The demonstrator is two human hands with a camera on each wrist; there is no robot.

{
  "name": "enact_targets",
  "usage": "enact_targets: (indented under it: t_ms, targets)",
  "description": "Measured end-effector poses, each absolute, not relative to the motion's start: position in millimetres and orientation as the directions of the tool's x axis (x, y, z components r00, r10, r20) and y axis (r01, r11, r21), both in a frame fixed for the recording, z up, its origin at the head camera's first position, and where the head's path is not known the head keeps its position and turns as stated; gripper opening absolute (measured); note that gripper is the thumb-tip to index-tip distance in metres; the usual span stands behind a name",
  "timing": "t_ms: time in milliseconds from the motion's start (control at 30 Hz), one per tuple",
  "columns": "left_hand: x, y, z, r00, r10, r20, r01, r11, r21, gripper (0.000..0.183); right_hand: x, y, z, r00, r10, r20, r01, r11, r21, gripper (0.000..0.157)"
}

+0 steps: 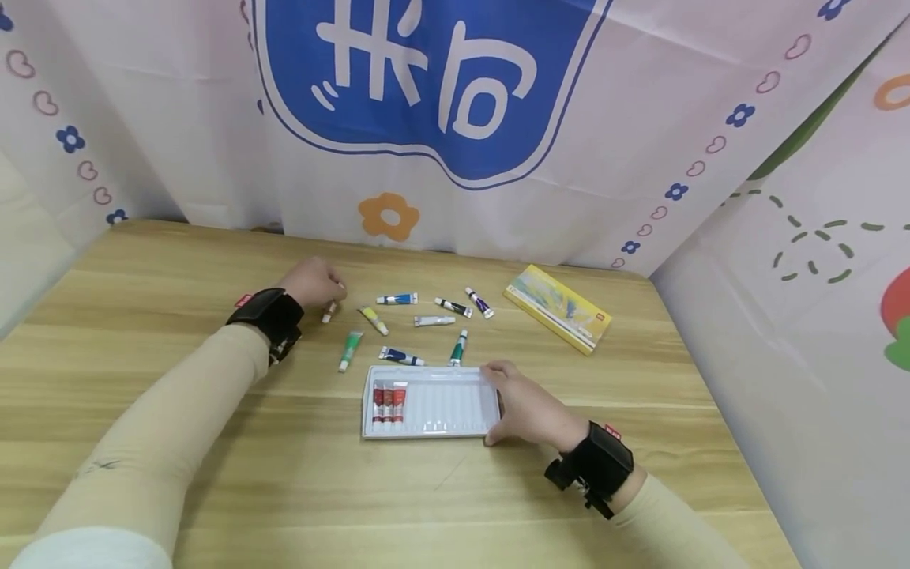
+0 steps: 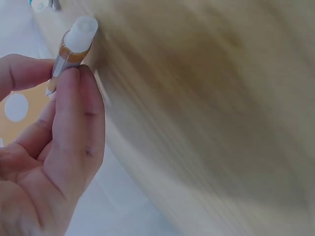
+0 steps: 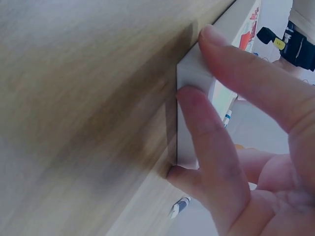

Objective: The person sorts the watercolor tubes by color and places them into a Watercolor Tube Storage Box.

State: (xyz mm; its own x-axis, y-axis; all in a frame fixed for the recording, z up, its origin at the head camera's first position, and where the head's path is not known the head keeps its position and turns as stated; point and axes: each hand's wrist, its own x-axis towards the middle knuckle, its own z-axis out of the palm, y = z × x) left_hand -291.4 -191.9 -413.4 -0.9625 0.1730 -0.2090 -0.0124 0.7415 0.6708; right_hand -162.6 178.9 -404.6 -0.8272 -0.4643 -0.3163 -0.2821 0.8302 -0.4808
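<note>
My left hand (image 1: pixel 311 282) pinches a small paint tube (image 2: pixel 74 53) with an ochre-brown band and white cap between thumb and fingertips, over the left part of the table. The cap points away from the palm in the left wrist view. At the near middle lies a shallow white tray (image 1: pixel 455 411) with ridged slots. Three reddish paint tubes (image 1: pixel 388 403) fill its left end. My right hand (image 1: pixel 529 407) holds the tray's right end, the thumb at the near corner and fingers along the end wall and far corner.
Several loose paint tubes lie beyond the tray, among them a yellow tube (image 1: pixel 373 320), a light green tube (image 1: pixel 350 352), a white tube (image 1: pixel 434 321) and a purple tube (image 1: pixel 479 303). A yellow box (image 1: pixel 558 308) rests at the back right, before the printed cloth (image 1: pixel 483 213).
</note>
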Motion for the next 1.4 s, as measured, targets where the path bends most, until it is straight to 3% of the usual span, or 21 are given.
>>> enact_targets:
  t_ms: [367,633,1000,1400]
  targets:
    - [-270,-192,-421,-0.955,0.213,-0.205,0.021,0.741,0.671,0.035,-163,181,-403,-0.830,-0.451,-0.327,-0.268,0.838,-0.475,0.103]
    - [-254,-183,-413,-0.940,0.225,-0.256,-0.051,0.652,0.757,0.037,-164,180,-406,-0.823,-0.466,-0.324,-0.292,0.838,-0.462,0.103]
    - [-237,-150,-386,-0.938,0.303,-0.172,0.037,0.579,0.815,0.031,-164,179,-401,-0.826,-0.457,-0.330,-0.283,0.843,-0.457,0.103]
    - [-215,-117,-384,-0.884,0.424,-0.195,0.078,0.547,0.834,0.026,-164,177,-403,-0.820,-0.467,-0.331,-0.294,0.840,-0.456,0.103]
